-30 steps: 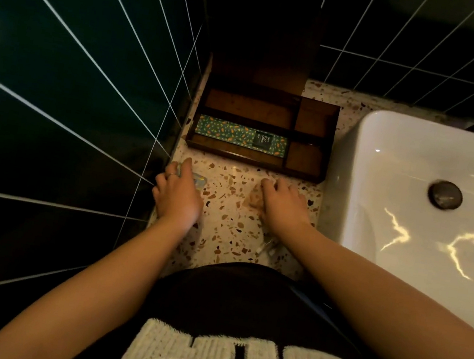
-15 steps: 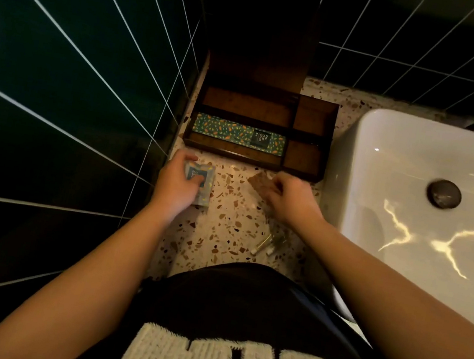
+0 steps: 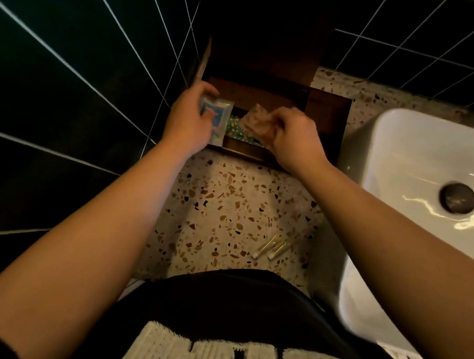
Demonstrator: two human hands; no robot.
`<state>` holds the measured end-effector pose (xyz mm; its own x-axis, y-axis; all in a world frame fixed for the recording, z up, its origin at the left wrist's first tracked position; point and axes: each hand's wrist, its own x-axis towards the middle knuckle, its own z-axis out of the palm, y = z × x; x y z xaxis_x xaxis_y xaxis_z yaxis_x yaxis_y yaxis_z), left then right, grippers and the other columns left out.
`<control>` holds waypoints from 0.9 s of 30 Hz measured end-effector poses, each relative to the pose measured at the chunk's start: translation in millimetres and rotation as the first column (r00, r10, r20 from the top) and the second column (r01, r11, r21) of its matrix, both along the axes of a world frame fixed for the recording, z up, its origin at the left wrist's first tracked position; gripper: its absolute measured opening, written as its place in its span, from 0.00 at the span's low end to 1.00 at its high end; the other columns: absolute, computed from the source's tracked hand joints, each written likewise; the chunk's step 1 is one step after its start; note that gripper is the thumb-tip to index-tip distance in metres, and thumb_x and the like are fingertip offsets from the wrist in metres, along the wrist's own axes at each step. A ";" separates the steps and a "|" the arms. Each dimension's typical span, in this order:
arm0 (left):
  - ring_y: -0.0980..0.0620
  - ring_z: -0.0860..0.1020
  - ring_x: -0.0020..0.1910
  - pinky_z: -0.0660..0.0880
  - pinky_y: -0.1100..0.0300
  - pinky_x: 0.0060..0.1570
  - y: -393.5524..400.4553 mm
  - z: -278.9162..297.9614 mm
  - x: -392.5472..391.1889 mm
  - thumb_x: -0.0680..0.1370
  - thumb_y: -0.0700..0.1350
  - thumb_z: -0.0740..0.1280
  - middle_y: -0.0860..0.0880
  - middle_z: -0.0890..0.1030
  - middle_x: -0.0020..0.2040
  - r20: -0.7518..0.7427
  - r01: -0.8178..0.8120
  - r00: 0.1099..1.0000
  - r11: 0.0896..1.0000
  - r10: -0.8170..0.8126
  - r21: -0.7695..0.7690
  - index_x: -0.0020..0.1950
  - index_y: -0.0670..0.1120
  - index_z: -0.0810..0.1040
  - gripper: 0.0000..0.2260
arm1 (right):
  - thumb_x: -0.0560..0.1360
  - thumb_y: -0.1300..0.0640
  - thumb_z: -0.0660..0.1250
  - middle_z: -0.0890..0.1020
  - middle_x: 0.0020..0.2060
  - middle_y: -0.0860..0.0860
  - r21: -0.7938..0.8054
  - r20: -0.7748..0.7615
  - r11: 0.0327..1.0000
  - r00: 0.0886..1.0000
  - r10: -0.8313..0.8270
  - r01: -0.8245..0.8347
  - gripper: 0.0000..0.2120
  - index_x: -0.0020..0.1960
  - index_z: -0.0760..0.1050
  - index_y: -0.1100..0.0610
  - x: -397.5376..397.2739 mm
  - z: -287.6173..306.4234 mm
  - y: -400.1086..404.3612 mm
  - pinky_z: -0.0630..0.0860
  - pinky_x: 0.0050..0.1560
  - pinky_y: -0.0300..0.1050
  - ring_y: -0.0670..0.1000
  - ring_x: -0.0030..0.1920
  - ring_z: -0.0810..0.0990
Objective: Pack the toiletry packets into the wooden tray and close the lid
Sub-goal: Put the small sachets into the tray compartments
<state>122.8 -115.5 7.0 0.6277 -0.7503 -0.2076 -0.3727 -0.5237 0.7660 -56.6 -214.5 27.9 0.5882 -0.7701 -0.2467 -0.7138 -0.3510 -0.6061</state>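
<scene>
The wooden tray sits at the back of the terrazzo counter, its lid standing upright against the tiled wall. A long green patterned packet lies in the front compartment, mostly hidden by my hands. My left hand holds a blue shiny packet over the tray's left end. My right hand grips a brown packet above the middle of the tray.
Two thin clear tubes lie on the terrazzo counter near my body. A white basin with a dark drain plug fills the right side. Dark tiled walls close off the left and back.
Both hands have lifted their packets off the counter and carried them forward over the tray. The green packet is now largely covered.
</scene>
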 end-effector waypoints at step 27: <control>0.42 0.73 0.66 0.67 0.47 0.62 -0.5 -30.9 -13.6 0.78 0.42 0.69 0.46 0.75 0.67 0.476 0.079 0.859 0.966 -0.190 0.245 0.63 0.49 0.80 0.14 | 0.79 0.55 0.61 0.73 0.65 0.57 -0.150 -0.286 0.951 0.933 0.219 -0.269 0.17 0.67 0.75 0.55 16.1 -49.9 15.0 0.70 0.61 0.58 0.62 0.64 0.70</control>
<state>109.2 -116.0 -24.0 0.5851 -0.8087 -0.0604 -0.7492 -0.5676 0.3414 -40.5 -199.6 -22.0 0.6971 -0.6573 -0.2865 -0.7163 -0.6215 -0.3172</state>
